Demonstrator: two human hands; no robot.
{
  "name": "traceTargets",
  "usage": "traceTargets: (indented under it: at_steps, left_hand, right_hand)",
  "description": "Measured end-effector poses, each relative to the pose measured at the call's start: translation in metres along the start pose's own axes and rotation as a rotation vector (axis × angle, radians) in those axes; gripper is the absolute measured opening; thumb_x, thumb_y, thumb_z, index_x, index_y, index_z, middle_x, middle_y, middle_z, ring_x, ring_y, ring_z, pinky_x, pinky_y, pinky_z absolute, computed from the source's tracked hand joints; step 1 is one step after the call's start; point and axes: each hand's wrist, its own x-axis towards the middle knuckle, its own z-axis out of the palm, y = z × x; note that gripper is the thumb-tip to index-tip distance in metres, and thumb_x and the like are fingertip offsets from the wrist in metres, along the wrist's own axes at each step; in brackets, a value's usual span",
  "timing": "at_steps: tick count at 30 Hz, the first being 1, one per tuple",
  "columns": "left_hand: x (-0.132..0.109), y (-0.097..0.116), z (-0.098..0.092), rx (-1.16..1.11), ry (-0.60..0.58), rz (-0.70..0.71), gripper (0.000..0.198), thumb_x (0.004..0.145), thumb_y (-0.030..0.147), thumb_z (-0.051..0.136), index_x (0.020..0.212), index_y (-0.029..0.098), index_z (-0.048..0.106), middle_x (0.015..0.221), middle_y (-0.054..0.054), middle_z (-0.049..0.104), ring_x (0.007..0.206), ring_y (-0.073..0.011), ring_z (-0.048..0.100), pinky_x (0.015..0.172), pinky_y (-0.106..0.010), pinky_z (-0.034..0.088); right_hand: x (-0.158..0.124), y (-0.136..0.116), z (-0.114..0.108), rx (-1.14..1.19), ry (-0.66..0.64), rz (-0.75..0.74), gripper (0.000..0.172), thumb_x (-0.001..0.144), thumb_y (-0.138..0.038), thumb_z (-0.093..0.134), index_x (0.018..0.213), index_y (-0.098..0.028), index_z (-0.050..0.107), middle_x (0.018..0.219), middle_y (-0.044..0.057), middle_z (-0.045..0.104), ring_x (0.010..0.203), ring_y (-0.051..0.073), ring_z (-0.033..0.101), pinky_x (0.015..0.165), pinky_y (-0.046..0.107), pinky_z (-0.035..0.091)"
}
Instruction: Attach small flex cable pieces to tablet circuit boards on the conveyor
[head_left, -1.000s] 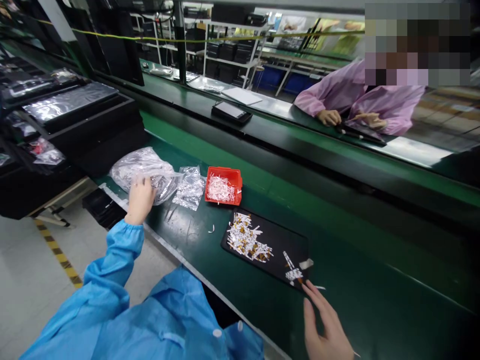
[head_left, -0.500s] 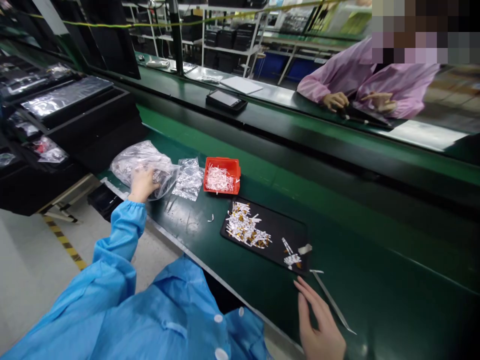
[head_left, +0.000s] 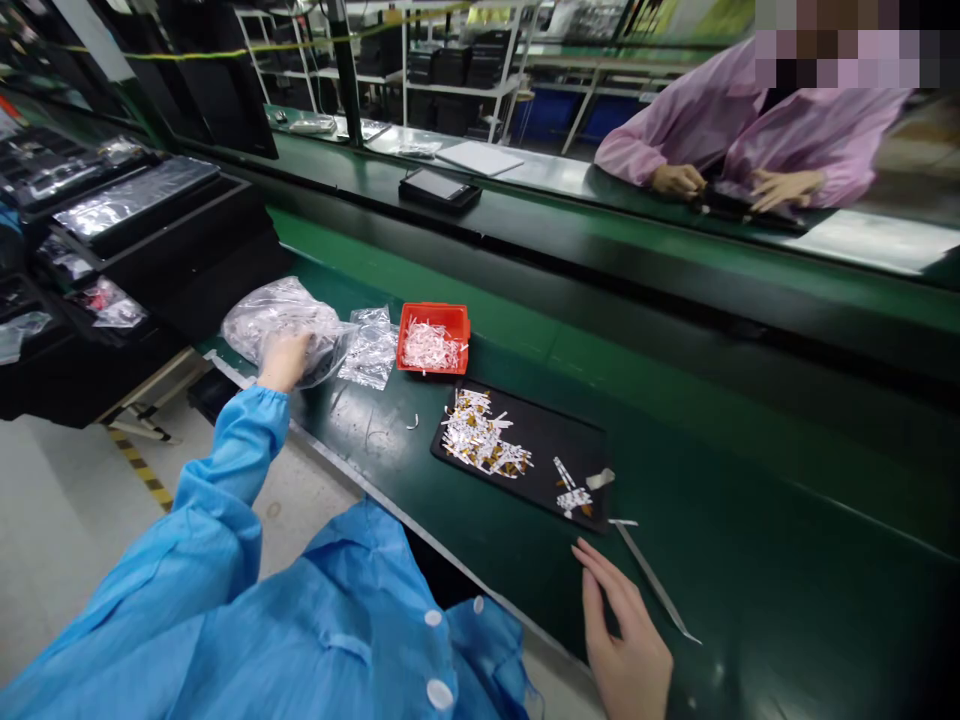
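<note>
The only view is the head camera, looking down along a green tabletop. The left hand is laid on a crumpled clear plastic bag at the left of the frame, with a blue smock sleeve running up to it. The fingers are pressed into the film, but whether they are clenched on it cannot be told. Just to the right, a smaller clear bag with white strips inside is lying beside a red plastic tray, which is filled with white strips. Below these, at the centre of the frame, a black mat carries a loose pile of white and amber strips and a smaller cluster near its right corner. The right hand is held at the lower right, its fingers spread and released, with nothing grasped. Metal tweezers are lying on the tabletop just beside them. At the upper right, a co-worker in a pink smock is seen with both hands on a dark object across the line, while black trays are stacked at the upper left
</note>
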Motion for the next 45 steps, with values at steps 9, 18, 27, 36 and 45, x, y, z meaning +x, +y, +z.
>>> traceTargets:
  at_steps: [9,18,27,36,45]
  left_hand:
    - [-0.056,0.012,-0.015,-0.343,0.174,-0.058,0.051,0.086,0.011,0.044,0.135,0.005,0.054,0.121,-0.027,0.059,0.115,-0.0421,0.06,0.101,-0.054,0.045]
    - [-0.104,0.015,-0.027,-1.26,0.315,-0.109,0.055,0.079,0.052,0.065,0.121,0.018,0.054,0.129,-0.013,0.059,0.119,-0.0309,0.06,0.103,-0.044,0.052]
    - [-0.108,0.055,-0.008,-1.853,-0.001,-0.387,0.05,0.064,0.035,0.084,0.106,0.016,0.067,0.108,-0.009,0.07,0.086,-0.0219,0.069,0.064,-0.031,0.063]
    - [-0.1,0.061,-0.01,-2.007,0.018,-0.569,0.019,0.092,0.014,0.054,0.102,0.02,0.069,0.118,-0.003,0.07,0.107,-0.0162,0.067,0.079,-0.021,0.063]
    - [-0.119,0.072,-0.028,-2.018,-0.036,-0.35,0.051,0.055,0.043,0.095,0.095,0.02,0.073,0.101,-0.004,0.073,0.08,-0.0224,0.071,0.065,-0.027,0.064]
  right_hand:
    - [0.005,-0.002,-0.001,0.027,-0.01,-0.033,0.026,0.105,-0.033,0.049,0.114,-0.02,0.07,0.118,0.005,0.07,0.106,0.02,0.068,0.091,0.027,0.05]
    - [0.023,-0.035,0.017,0.21,-0.061,-0.086,0.023,0.102,-0.019,0.051,0.116,-0.022,0.069,0.116,0.007,0.071,0.107,0.02,0.068,0.094,0.031,0.053]
    - [0.04,-0.072,0.038,0.434,-0.201,-0.134,0.03,0.1,-0.01,0.05,0.12,-0.024,0.067,0.12,0.007,0.07,0.113,0.019,0.066,0.097,0.031,0.055]
    - [0.04,-0.09,0.051,0.535,-0.295,-0.089,0.03,0.1,-0.011,0.049,0.118,-0.024,0.069,0.119,0.007,0.071,0.111,0.02,0.067,0.095,0.034,0.058]
    - [0.04,-0.1,0.06,0.74,-0.331,0.151,0.03,0.102,-0.025,0.053,0.13,-0.026,0.064,0.126,0.009,0.068,0.114,0.023,0.067,0.1,0.038,0.056]
